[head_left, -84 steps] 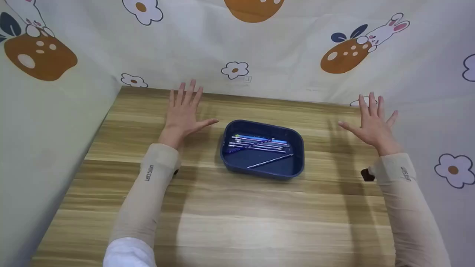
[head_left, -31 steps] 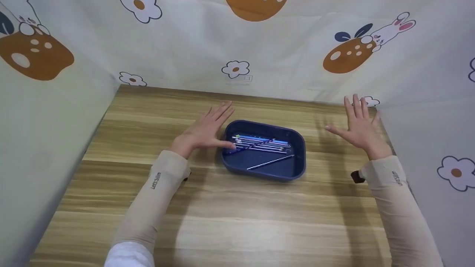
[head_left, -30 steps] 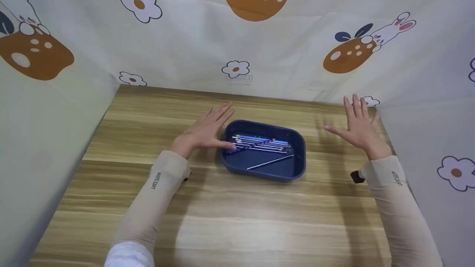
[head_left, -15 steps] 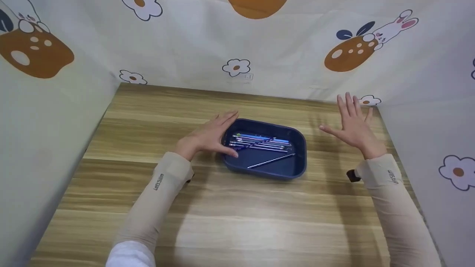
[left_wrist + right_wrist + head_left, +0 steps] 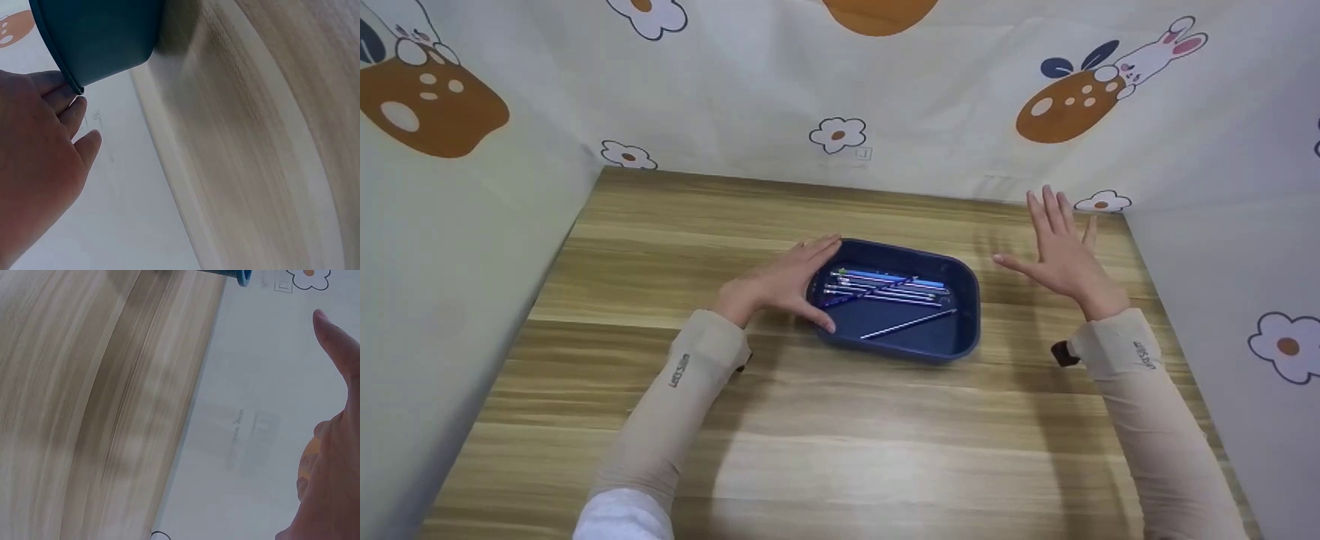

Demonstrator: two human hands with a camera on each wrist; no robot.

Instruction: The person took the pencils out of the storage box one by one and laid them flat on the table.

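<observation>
A dark blue rounded bin (image 5: pixel 900 349) sits near the middle of the wooden table. Inside lie several slim pencils (image 5: pixel 885 289), bunched toward the far side, and one pencil (image 5: pixel 907 324) slants apart from them. My left hand (image 5: pixel 780 283) spans the bin's left end, thumb and fingers spread along the rim; in the left wrist view its fingers (image 5: pixel 73 115) meet the bin's rim, though firm contact is hard to judge. Right of the bin, my right hand (image 5: pixel 1065 259) is raised with fingers spread and holds nothing. In the right wrist view, only the bin's edge (image 5: pixel 243 277) shows.
The wood-grain table (image 5: pixel 840 442) is bordered at the back and both sides by pale hanging sheets (image 5: pixel 945 97) printed with flowers, oranges and rabbits. A small dark device (image 5: pixel 1065 353) sits at my right wrist.
My left hand has moved right and nearer, from beside the bin to its left rim. My right hand has drifted left toward the bin. The bin and pencils look unmoved.
</observation>
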